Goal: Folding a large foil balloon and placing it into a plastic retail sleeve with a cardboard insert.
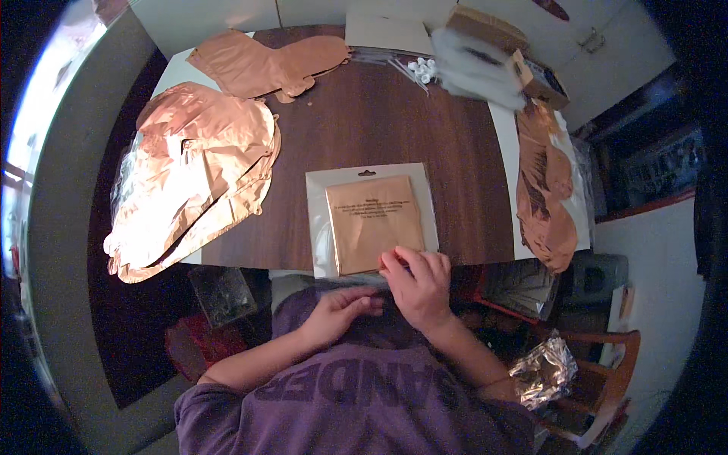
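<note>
A clear plastic packet with a white backing card and a hanging hole lies at the near edge of the table. Inside it sits a folded copper-coloured foil balloon, under dark printing. My right hand is closed, thumb and forefinger pinching the packet's near edge right of its middle. Just below the table edge, close to my shirt, my left hand has its fingers curled against the thumb. Whether anything small is between them cannot be made out. A see-through flap shows at the packet's near end.
Flat copper foil balloons lie at the left, far left and right. Along the back are small white plastic pieces, clear plastic bags and an open cardboard box. Crumpled silver foil rests by a wooden chair.
</note>
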`<action>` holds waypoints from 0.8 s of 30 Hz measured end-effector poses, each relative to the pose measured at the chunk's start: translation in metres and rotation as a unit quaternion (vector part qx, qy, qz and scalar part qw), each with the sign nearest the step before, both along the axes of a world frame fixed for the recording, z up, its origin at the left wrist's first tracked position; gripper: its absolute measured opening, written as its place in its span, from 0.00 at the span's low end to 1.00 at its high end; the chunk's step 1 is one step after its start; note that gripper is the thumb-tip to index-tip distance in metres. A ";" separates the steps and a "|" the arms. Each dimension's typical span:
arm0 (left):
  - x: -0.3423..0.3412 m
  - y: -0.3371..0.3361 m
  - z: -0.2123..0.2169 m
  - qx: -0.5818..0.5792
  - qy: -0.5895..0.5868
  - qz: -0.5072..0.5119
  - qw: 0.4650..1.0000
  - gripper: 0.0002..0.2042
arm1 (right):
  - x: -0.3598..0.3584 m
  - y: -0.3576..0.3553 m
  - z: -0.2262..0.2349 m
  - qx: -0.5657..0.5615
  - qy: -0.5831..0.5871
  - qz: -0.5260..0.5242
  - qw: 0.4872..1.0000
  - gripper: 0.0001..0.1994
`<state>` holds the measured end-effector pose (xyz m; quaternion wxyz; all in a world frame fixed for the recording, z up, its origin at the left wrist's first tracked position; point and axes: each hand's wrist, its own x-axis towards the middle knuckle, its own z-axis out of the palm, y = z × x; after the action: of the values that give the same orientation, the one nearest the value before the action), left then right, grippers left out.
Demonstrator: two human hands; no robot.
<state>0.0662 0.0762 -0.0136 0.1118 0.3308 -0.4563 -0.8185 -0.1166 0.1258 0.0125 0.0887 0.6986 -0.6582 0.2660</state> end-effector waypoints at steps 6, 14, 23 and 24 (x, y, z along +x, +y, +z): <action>0.033 -0.028 0.057 -0.161 -0.116 -0.237 0.951 0.16 | -0.027 0.018 0.005 0.017 -0.067 -0.049 0.996 0.22; 0.003 -0.079 0.018 -0.765 -0.160 -0.123 0.612 0.27 | -0.056 0.021 -0.008 0.039 0.012 -0.049 0.998 0.23; -0.002 -0.091 0.020 -0.783 -0.168 -0.183 0.570 0.29 | -0.062 0.019 -0.011 0.033 0.007 -0.048 0.998 0.21; -0.004 -0.091 0.022 -0.777 -0.169 -0.182 0.578 0.30 | -0.060 0.020 -0.012 0.035 0.010 -0.053 0.998 0.21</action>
<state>0.0624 -0.0144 0.0080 0.0954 0.1601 -0.9790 -0.0831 -0.1770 0.1461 0.0002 0.0847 0.6680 -0.7022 0.2314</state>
